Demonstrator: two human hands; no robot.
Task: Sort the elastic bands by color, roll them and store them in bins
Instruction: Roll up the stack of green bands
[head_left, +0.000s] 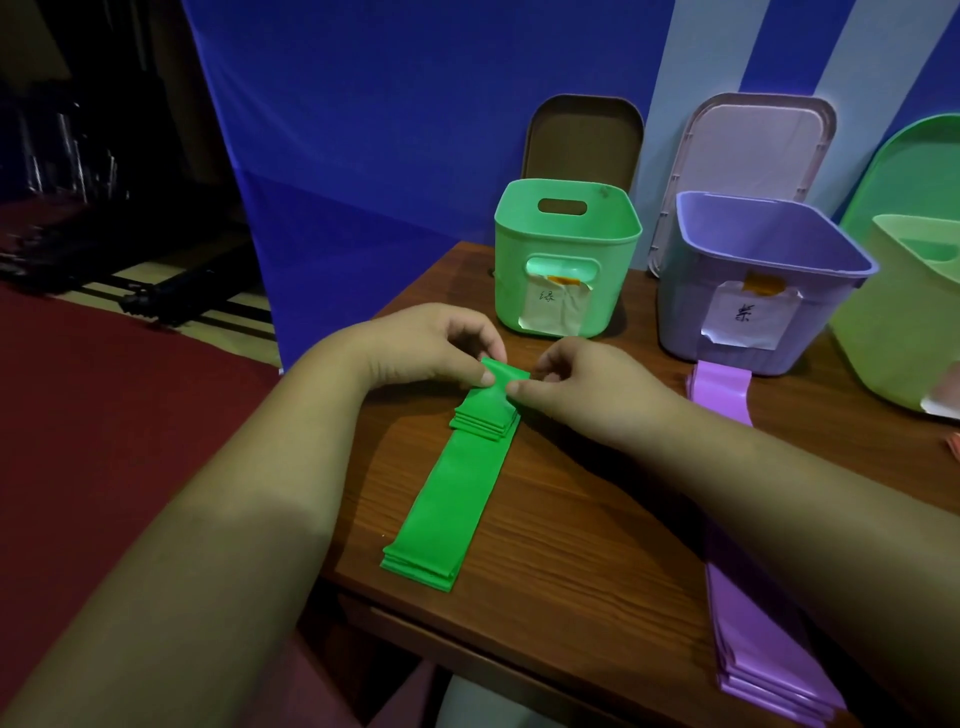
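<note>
A stack of green elastic bands (452, 499) lies lengthwise on the wooden table (571, 545). The far end of the top green band is folded up and rolled slightly. My left hand (431, 348) pinches that end from the left and my right hand (576, 384) pinches it from the right. Behind my hands stands a green bin (566, 260) with a paper label. To its right is a purple bin (763, 280), also labelled. A stack of purple bands (753, 639) runs along the table under my right forearm.
A light green bin (904, 312) stands at the right edge. Three lids lean on the blue backdrop: brown (582, 140), pink (753, 145), green (919, 166). The table's left edge drops to a red floor (104, 441). Dark equipment lies at far left.
</note>
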